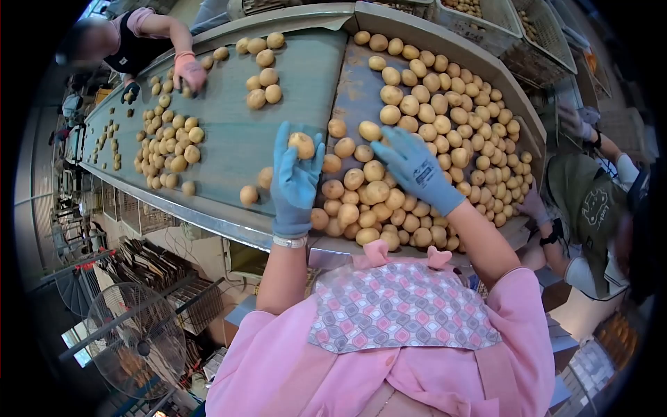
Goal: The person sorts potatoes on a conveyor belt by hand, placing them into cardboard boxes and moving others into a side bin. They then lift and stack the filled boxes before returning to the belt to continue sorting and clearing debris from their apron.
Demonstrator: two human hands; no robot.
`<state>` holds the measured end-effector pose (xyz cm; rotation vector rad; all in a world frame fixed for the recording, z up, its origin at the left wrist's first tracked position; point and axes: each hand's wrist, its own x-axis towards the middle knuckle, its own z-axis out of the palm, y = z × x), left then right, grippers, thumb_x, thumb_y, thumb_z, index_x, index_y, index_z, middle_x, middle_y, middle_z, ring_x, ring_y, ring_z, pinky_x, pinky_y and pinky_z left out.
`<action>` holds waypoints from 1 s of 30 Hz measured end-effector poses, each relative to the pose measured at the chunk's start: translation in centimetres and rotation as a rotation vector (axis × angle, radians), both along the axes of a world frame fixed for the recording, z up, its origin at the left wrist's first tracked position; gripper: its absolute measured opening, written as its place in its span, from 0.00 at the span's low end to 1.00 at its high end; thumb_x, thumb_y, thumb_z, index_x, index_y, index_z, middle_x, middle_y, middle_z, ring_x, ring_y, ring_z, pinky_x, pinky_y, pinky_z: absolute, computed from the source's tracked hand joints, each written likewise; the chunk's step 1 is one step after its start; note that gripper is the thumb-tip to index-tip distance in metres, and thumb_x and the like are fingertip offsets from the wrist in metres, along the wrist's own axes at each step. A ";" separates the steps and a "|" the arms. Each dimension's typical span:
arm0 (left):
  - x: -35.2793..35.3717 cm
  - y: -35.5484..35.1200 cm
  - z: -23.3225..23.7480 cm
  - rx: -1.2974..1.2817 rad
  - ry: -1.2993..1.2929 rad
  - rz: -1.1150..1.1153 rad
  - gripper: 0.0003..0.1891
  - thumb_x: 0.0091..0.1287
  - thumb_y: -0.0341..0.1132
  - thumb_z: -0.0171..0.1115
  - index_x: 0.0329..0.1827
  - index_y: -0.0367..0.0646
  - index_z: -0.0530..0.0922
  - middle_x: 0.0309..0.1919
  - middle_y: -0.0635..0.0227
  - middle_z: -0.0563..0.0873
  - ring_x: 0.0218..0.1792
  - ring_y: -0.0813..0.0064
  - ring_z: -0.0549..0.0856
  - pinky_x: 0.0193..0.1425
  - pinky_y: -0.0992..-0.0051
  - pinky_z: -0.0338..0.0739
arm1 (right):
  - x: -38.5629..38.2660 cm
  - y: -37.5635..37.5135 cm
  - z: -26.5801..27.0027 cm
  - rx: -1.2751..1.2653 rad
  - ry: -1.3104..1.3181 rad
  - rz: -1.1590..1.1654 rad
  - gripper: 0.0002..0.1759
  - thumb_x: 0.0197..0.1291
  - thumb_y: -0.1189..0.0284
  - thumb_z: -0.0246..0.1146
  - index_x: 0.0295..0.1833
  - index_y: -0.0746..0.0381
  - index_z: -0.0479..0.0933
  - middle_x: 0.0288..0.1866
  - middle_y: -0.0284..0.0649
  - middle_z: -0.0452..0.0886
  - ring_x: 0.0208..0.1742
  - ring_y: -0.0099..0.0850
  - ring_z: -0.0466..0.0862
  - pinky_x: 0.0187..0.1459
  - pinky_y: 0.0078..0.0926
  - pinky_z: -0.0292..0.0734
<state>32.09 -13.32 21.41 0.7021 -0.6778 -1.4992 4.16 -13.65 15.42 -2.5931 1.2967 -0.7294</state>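
My left hand [295, 182], in a blue glove, is raised over the end of the green belt. A round yellow potato [301, 145] is held between its thumb and fingers. My right hand [419, 169], gloved the same way, lies palm down over the heap of potatoes [445, 125]. Its fingers are stretched out and apart, their tips right beside a smooth yellow potato [369, 130]. Loose potatoes, among them one browner potato [332, 163], lie between my two hands where the belt meets the sorting tray.
The green conveyor belt [229, 132] carries potatoes in a cluster [170, 142] and small groups. Across it, a person's pink-gloved hand [189, 72] reaches onto the belt. Another person's gloved hand [533, 206] rests at the tray's right edge. Crates [538, 48] stand behind; a large fan [135, 340] is lower left.
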 end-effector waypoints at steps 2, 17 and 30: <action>0.1 0.1 -0.6 -0.082 -0.199 0.086 0.31 0.88 0.35 0.52 0.88 0.40 0.54 0.77 0.57 0.70 0.75 0.60 0.75 0.81 0.57 0.75 | -0.1 1.4 3.9 0.015 -0.117 -0.230 0.32 0.67 0.71 0.69 0.77 0.56 0.75 0.79 0.51 0.73 0.78 0.51 0.74 0.78 0.47 0.69; -0.3 0.6 2.7 -0.134 -0.554 0.493 0.34 0.84 0.44 0.61 0.86 0.41 0.60 0.69 0.58 0.77 0.65 0.65 0.81 0.73 0.62 0.80 | -1.4 8.2 -0.8 0.021 0.010 -0.246 0.23 0.66 0.71 0.65 0.66 0.59 0.84 0.78 0.40 0.76 0.79 0.58 0.69 0.79 0.63 0.63; 38.1 21.2 -21.5 0.769 -0.418 1.072 0.14 0.80 0.46 0.61 0.54 0.45 0.82 0.41 0.62 0.83 0.42 0.72 0.80 0.47 0.68 0.78 | -1.0 7.8 -0.4 0.020 0.006 -0.227 0.20 0.67 0.73 0.66 0.64 0.60 0.85 0.78 0.44 0.77 0.80 0.54 0.70 0.78 0.57 0.65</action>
